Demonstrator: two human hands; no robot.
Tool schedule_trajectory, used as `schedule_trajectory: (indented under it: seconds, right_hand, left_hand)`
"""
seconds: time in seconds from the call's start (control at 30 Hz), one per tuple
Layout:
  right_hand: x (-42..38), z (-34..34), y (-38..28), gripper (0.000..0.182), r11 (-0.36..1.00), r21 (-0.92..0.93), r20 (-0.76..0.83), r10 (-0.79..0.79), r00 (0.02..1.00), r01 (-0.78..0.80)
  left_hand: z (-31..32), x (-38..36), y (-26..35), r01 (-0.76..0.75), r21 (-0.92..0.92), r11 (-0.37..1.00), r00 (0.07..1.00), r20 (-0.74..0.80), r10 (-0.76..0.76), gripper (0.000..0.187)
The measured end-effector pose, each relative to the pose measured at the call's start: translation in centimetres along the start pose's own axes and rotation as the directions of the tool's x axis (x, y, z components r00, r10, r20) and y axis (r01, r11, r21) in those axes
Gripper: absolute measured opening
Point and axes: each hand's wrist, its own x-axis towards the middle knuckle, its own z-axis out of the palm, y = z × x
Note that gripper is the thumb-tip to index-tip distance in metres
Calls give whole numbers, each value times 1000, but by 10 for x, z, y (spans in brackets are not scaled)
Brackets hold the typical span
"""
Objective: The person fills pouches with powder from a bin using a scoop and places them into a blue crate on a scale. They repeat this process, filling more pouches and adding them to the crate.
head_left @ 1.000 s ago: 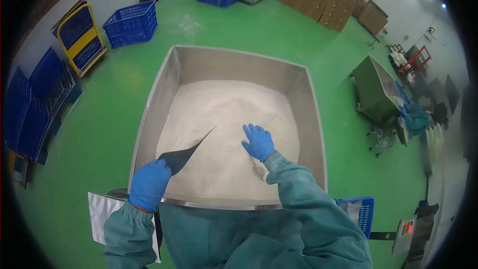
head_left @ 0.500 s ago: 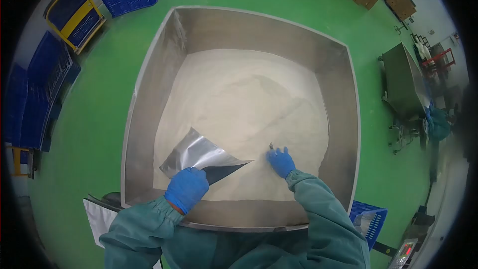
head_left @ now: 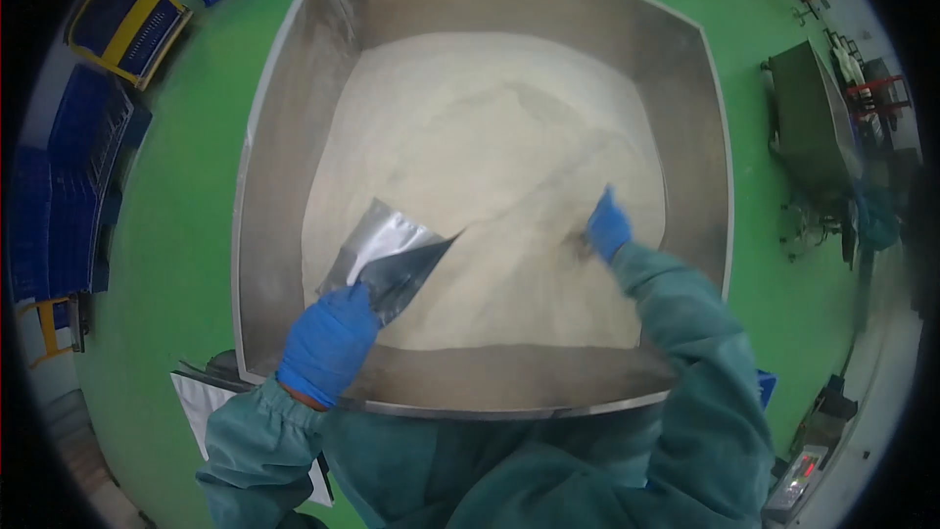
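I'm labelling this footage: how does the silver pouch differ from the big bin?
The pouch is small and tilted in the left hand; the bin is far larger and upright. The pouch looks bent, while the bin has broad walls around pale powder. Both look silvery-grey.

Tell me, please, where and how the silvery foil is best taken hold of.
Probably pinch the silvery foil at its near edge, coming from the near left, as the left hand does: it looks thin and bent, and its pointed corner juts over the pale powder.
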Motion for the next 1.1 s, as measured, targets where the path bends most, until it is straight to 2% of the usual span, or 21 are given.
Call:
schedule_trajectory:
  seconds: [0.03,0.07,0.13,0.17,0.23,0.3,0.33,0.37,0.43,0.5,0.57,0.6,0.63,0.67,0.73,0.77,0.87,0.97,1.03,1.07,1.1]
  right_hand:
    - [20,-57,32,28,948,-250,16,-201,980,198]
    - [43,-86,64,11,915,-172,15,-369,929,366]
    - [70,-120,90,6,960,-97,-327,-281,902,264]
    - [78,-107,87,6,961,-87,-318,-276,907,262]
    - [91,-70,64,9,992,-2,-240,-122,963,125]
    - [62,-7,-14,11,984,-15,-6,-179,984,178]
    - [45,-4,-51,17,958,245,213,-201,956,146]
    - [28,-15,-77,24,915,397,379,-232,896,69]
    - [2,-53,-84,29,842,539,509,-308,804,-19]
    - [-17,-53,-84,31,805,593,537,-376,755,-21]
    - [-36,-57,-76,33,776,630,558,-423,714,-33]
    - [-47,-60,-76,33,699,704,578,-463,672,-124]
    - [-57,-64,-76,33,612,762,588,-514,625,-213]
    - [-64,-73,-70,33,619,759,588,-515,624,-204]
    - [-76,-93,-50,33,334,900,436,-693,574,-280]
    - [-78,-106,-36,33,346,898,439,-692,573,-271]
    - [-70,-154,18,34,416,899,423,-741,522,-139]
    - [-59,-229,68,34,499,866,401,-681,612,-12]
    - [-49,-282,90,30,683,717,383,-551,742,137]
    - [-44,-311,95,30,688,709,373,-550,747,152]
    - [-41,-341,92,28,763,618,337,-477,812,192]
  left_hand:
    - [-3,0,-1,14,-79,997,1000,-25,-16,7]
    - [-6,-1,-1,26,-153,988,998,-49,-33,11]
    - [-11,1,5,57,-148,987,998,-6,-59,12]
    - [-13,3,9,99,-137,986,995,10,-98,13]
    - [-13,5,13,63,-87,994,998,10,-63,12]
    - [-10,7,21,35,-46,998,999,1,-35,12]
    - [-7,8,24,58,-66,996,998,-6,-58,12]
    - [-4,10,26,82,-82,993,996,-13,-84,12]
    - [-2,15,31,87,-59,994,996,14,-87,12]
    - [0,24,38,79,-39,996,997,30,-77,12]
    - [5,37,47,160,-92,983,984,95,-151,12]
    - [7,43,51,160,-95,983,985,82,-152,12]
    - [10,48,56,103,-48,993,994,42,-101,12]
    - [16,49,61,50,0,999,999,8,-50,12]
    - [32,53,67,5,29,1000,999,36,-6,11]
    - [41,53,73,-51,64,997,997,67,47,10]
    - [69,51,90,27,105,994,993,111,-38,9]
    - [78,43,106,169,2,986,985,31,-169,10]
    - [86,41,113,181,-39,983,984,-1,-181,11]
    - [86,40,114,180,-77,981,983,-18,-182,12]
    - [74,39,114,190,-77,979,981,-30,-193,12]
